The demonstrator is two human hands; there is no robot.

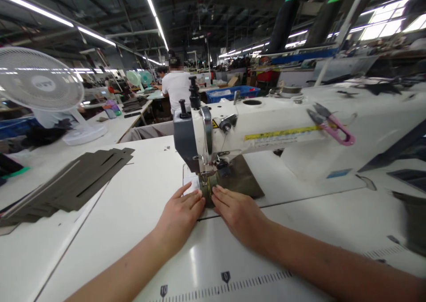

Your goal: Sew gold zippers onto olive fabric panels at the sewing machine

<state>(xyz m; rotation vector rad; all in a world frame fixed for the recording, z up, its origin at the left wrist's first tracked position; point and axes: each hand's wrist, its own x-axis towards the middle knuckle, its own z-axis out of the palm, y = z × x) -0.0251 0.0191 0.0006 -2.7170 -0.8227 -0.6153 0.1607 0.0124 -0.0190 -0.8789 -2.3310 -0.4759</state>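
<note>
At the near edge of the white laminate bench (109,235), the open left hand (181,208) and open right hand (237,215) lie flat without gripping, fingertips steadying the curved olive fabric piece (209,194) evenly either side of the steel presser foot (207,174).

Both hands (181,208) rest on olive fabric (208,193) beneath the sewing machine's (253,124) presser foot (204,172); stacked olive panels (76,182) lie left of the machine.

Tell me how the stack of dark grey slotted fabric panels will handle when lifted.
The slotted panels look thin, so probably floppy. Their long slots likely weaken them further, and the stacked layers may slide apart.
</note>
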